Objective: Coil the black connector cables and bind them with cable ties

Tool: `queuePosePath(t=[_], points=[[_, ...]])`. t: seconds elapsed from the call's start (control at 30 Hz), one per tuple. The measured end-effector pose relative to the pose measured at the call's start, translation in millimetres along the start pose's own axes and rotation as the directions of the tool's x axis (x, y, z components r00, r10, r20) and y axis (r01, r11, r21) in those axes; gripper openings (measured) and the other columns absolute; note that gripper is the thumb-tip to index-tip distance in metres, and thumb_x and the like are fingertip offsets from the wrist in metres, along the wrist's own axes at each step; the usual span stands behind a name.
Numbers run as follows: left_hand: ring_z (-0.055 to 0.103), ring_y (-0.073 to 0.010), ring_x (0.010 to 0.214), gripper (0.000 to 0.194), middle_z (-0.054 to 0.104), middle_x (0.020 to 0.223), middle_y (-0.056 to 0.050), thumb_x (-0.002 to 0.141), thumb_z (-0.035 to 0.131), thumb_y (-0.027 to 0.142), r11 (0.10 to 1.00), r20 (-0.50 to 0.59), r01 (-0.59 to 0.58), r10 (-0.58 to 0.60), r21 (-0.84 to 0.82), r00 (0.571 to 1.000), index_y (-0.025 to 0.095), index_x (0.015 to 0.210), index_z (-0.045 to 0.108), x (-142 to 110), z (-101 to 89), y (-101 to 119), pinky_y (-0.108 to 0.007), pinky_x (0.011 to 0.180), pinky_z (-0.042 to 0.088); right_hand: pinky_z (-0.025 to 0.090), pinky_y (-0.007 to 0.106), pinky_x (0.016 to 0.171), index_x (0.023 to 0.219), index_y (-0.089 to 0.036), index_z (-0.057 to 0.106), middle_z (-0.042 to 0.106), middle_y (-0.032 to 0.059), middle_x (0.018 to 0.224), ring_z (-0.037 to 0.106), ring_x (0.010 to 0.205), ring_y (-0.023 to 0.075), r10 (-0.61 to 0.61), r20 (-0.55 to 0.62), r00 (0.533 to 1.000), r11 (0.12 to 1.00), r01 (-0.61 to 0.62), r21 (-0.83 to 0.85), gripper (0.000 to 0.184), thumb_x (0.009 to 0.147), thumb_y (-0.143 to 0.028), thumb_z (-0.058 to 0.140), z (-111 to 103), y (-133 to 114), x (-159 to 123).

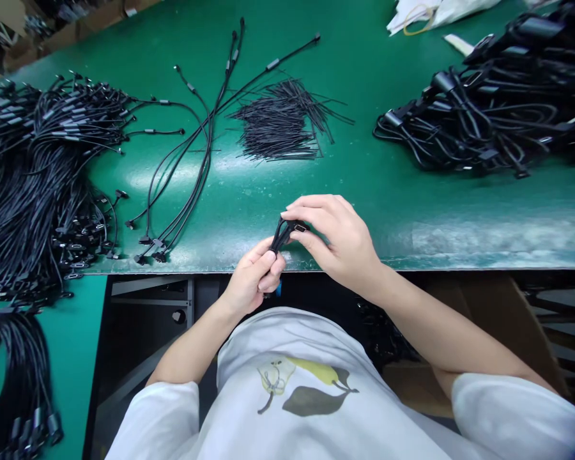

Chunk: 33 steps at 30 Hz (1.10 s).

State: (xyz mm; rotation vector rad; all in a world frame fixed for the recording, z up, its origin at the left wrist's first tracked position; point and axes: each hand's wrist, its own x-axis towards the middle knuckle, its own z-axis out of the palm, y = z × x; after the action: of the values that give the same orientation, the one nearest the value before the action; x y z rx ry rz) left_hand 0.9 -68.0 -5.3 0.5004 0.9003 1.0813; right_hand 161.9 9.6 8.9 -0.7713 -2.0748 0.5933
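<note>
Close to the table's front edge, both hands are on one folded black cable point(280, 237). My left hand point(256, 275) is closed around its lower part, thumb on top. Between the thumb and fingers of my right hand point(338, 236) is the cable's upper end, where a connector with a metal mouth shows. Beyond the hands lies a pile of short black ties point(282, 121). Left of that pile, several loose black cables point(204, 147) are stretched out, with connectors at their ends and small grey sleeves.
A large heap of straight black cables point(43, 166) covers the left side, with another hanging bundle point(23, 358) below it. Folded black cables point(489, 115) are piled at the right. White bags point(441, 13) lie at the back right of the green table point(364, 76). Cardboard boxes point(76, 29) stand at the back left.
</note>
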Motion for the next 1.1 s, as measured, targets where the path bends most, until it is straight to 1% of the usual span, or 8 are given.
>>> queuePosePath(t=[0.2,0.37,0.5,0.67,0.77,0.9,1.0,1.1], points=[[0.024,-0.0011,0.039,0.051,0.044,0.062,0.007,0.086,0.063,0.041,0.974,-0.073,-0.117,0.133,0.193,0.988,0.023,0.132,0.054,6.9,-3.9,-9.3,-0.017,0.038,0.017,0.047,0.042,0.1,0.122,-0.024,0.061,0.062,0.0087,0.12,0.057,0.115,0.0217,0.083,0.121,0.989,0.976,-0.105,0.189,0.032,0.096,-0.02,0.042,5.1,6.4,-1.6],[0.03,-0.0027,0.041,0.052,0.048,0.066,0.005,0.087,0.06,0.044,0.936,-0.057,-0.173,0.199,0.308,0.978,0.022,0.134,0.053,14.3,-4.3,-7.6,-0.018,0.039,0.024,0.048,0.043,0.1,0.146,-0.025,0.034,0.05,0.0127,0.14,0.057,0.119,0.0226,0.267,0.15,0.952,0.851,-0.306,0.427,0.061,0.09,-0.036,0.057,9.8,9.5,-5.2],[0.031,-0.004,0.043,0.053,0.044,0.062,0.006,0.089,0.057,0.047,0.899,0.034,-0.173,0.174,0.401,0.984,0.02,0.135,0.052,18.4,3.5,-5.0,-0.018,0.04,0.026,0.05,0.038,0.095,0.12,-0.018,0.054,0.068,0.0112,0.111,0.064,0.105,0.0201,0.331,0.183,0.926,0.7,-0.37,0.611,0.039,0.094,-0.047,0.05,14.5,9.0,-5.3],[0.035,-0.006,0.045,0.054,0.046,0.064,0.005,0.09,0.053,0.05,0.907,0.026,-0.111,0.11,0.406,0.994,0.02,0.135,0.048,21.3,9.1,-2.7,-0.019,0.043,0.031,0.051,0.035,0.088,0.105,-0.017,0.057,0.07,0.0071,0.095,0.066,0.093,0.0183,0.412,0.181,0.893,0.575,-0.409,0.709,0.036,0.091,-0.051,0.053,16.6,15.4,-3.3],[0.043,-0.0092,0.053,0.05,0.051,0.064,0.002,0.088,0.049,0.059,0.846,0.03,-0.096,0.095,0.524,0.995,0.016,0.11,0.06,20.1,7.5,-2.1,-0.022,0.052,0.038,0.052,0.033,0.083,0.104,-0.017,0.055,0.069,0.0067,0.092,0.065,0.087,0.0168,0.458,0.198,0.866,0.472,-0.426,0.771,0.036,0.09,-0.05,0.056,16.3,19.5,-2.2],[0.033,-0.0088,0.047,0.055,0.039,0.053,0.004,0.086,0.042,0.068,0.77,-0.146,-0.02,0.147,0.637,0.978,0.017,0.072,0.056,23.4,-0.1,-7.0,-0.021,0.046,0.03,0.051,0.032,0.085,0.115,-0.02,0.051,0.065,0.0062,0.102,0.063,0.092,0.0153,0.473,0.211,0.855,0.339,-0.398,0.852,0.047,0.082,-0.049,0.067,26.1,15.9,-6.4],[0.048,-0.0146,0.055,0.057,0.05,0.058,0.0,0.083,0.044,0.071,0.74,-0.157,-0.022,0.172,0.673,0.973,0.017,0.083,0.063,33.1,-3.5,-14.2,-0.024,0.05,0.038,0.051,0.025,0.067,0.113,-0.019,0.055,0.062,0.0051,0.098,0.062,0.076,0.0119,0.423,0.37,0.827,0.313,-0.517,0.797,0.05,0.082,-0.056,0.063,36.8,14.1,-13.7],[0.062,-0.0226,0.074,0.065,0.069,0.082,-0.011,0.083,0.043,0.072,0.767,-0.005,-0.094,0.126,0.635,0.992,0.015,0.103,0.068,39.1,-6.9,-20.8,-0.028,0.056,0.048,0.045,0.022,0.053,0.099,-0.014,0.061,0.06,0.0025,0.079,0.053,0.054,0.0076,0.436,0.503,0.746,0.327,-0.652,0.684,0.043,0.092,-0.054,0.045,22.9,20.6,-13.3]])
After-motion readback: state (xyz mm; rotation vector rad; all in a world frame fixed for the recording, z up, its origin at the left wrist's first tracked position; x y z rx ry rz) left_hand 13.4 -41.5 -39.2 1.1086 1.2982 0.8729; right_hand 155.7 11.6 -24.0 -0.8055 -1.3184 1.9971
